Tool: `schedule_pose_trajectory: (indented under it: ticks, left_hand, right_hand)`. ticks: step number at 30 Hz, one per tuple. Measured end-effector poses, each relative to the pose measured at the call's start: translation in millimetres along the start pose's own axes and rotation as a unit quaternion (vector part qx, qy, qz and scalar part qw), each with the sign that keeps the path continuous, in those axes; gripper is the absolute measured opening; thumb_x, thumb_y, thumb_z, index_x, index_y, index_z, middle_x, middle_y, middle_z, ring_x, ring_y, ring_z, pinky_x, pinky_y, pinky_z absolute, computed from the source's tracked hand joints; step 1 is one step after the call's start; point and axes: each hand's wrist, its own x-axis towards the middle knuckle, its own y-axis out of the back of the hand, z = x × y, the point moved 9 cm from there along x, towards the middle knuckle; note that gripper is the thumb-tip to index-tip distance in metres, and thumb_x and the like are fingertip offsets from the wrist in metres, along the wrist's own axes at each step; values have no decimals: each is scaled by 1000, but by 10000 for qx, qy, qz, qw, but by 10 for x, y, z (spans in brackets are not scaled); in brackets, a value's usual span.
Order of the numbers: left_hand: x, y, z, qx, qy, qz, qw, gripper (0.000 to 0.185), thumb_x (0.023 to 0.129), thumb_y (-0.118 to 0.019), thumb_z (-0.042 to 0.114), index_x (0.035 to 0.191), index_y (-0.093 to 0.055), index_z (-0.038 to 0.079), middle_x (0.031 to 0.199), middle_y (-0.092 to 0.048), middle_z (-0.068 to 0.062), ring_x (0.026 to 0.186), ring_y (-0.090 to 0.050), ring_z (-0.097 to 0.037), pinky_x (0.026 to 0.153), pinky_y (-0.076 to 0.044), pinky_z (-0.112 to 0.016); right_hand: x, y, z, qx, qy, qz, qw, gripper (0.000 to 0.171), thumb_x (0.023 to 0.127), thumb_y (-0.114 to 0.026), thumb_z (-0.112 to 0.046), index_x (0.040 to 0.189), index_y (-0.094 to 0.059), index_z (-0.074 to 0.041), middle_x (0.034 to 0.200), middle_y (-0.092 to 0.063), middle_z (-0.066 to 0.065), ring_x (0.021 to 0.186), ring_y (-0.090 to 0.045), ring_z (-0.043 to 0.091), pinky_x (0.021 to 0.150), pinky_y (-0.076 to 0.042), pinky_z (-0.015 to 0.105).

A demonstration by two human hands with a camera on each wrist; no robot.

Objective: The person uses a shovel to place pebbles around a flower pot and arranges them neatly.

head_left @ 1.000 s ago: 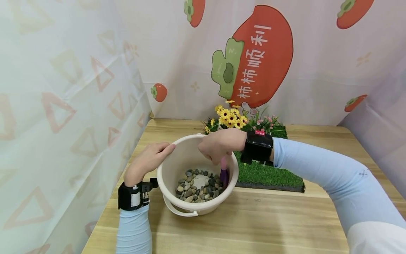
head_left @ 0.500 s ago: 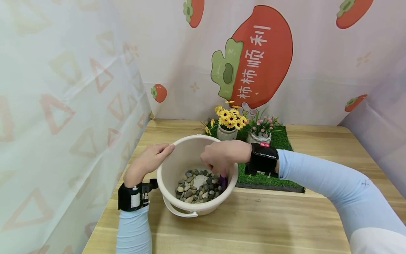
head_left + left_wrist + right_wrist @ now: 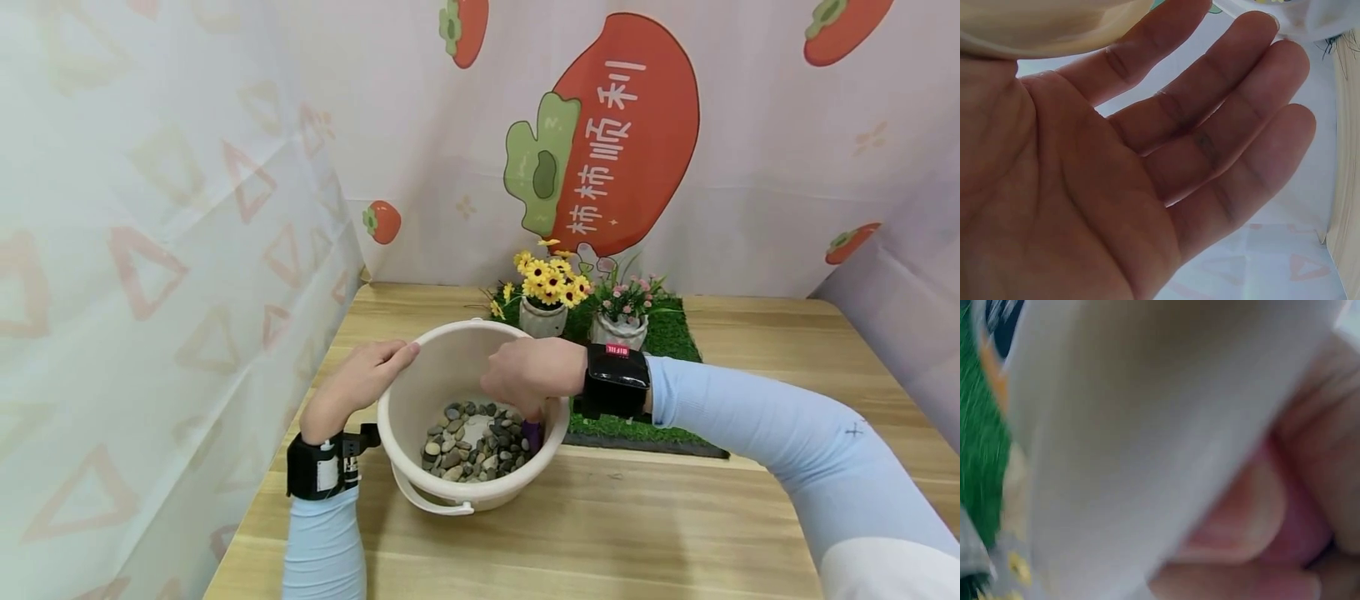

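Right hand [image 3: 521, 367] gripping a purple, pink-handled tool [image 3: 532, 437] by grey-brown pebbles [image 3: 453, 458] inside the cream bucket [image 3: 431, 375]; left hand [image 3: 351, 385] at its rim, fingers straight, spread; backdrop [image 3: 735, 167] reads 柿柿顺利!

Smooth plastic bucket [image 3: 459, 367], matt stones [image 3: 452, 459], wood-grained table [image 3: 600, 533]

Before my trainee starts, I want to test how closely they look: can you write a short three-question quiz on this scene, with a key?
1. True or false: the left hand touches the bucket.
2. How do the stones lie inside? A) in a single straight line B) around a pale patch C) in a heap above the brim
3. Which hand grips the purple tool?

Key: 1 true; 2 B; 3 the right hand.
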Motion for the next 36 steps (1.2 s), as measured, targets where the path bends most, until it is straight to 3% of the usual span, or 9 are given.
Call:
schedule_pose_trajectory:
  ticks: [6, 9, 13, 18, 24, 29, 36]
  left_hand:
    - [27, -42, 19, -211, -46, -107, 9997, 43, 106, -39, 41, 104, -70, 12, 95, -72, -5, 85, -67, -14, 78, -52, -33]
    - [20, -16, 20, -80, -74, -30, 9999, 44, 106, -37, 41, 107, -70, 12, 98, -72, -5, 89, -67, -16, 82, -52, -36]
    - [0, -19, 5, 46, -77, 58, 9999, 44, 106, -37, 41, 110, -71, 13, 101, -73, -5, 98, -67, -20, 89, -50, -40]
    - [2, -23, 24, -8, -97, 16, 10000, 44, 106, -38, 41, 113, -70, 12, 102, -73, -6, 97, -68, -20, 87, -51, -39]
    - [19, -4, 13, 31, -139, 11, 9999, 43, 106, -38, 40, 114, -70, 13, 102, -73, -5, 100, -67, -21, 91, -50, -41]
    - [31, -25, -1, 69, -156, -55, 9998, 45, 106, -37, 41, 117, -69, 13, 104, -73, -5, 102, -67, -22, 94, -49, -43]
    - [12, -15, 4, 86, -121, -11, 9999, 43, 106, -39, 40, 114, -70, 11, 100, -73, -6, 95, -68, -20, 87, -51, -40]
  right_hand:
    - [-63, 7, 33, 299, 640, 558, 9959, 44, 81, -68, -3, 53, -40, -22, 55, -29, -7, 55, -25, 8, 53, -22, 25]
    - [-77, 22, 45, 422, 802, 748, 9931, 45, 83, -69, -6, 55, -38, -22, 55, -28, -7, 54, -25, 7, 53, -21, 24]
    - [-80, 36, 47, 541, 823, 838, 9916, 41, 84, -71, -9, 57, -43, -22, 56, -34, -7, 53, -30, 7, 53, -24, 22]
    - [-87, 37, 82, 738, 762, 938, 9899, 31, 84, -73, -13, 62, -53, -22, 59, -45, -8, 54, -38, 6, 53, -31, 21]
    - [-59, 18, 83, 909, 814, 1203, 9852, 32, 87, -69, -13, 63, -48, -21, 59, -38, -8, 55, -33, 7, 56, -28, 22]
    - [-19, -25, 79, 1011, 830, 1338, 9823, 29, 89, -70, -17, 66, -52, -22, 61, -45, -9, 56, -39, 6, 58, -32, 21]
    - [-27, -48, 67, 1079, 937, 1562, 9773, 20, 89, -72, -21, 74, -60, -20, 65, -54, -10, 56, -47, 4, 57, -37, 20]
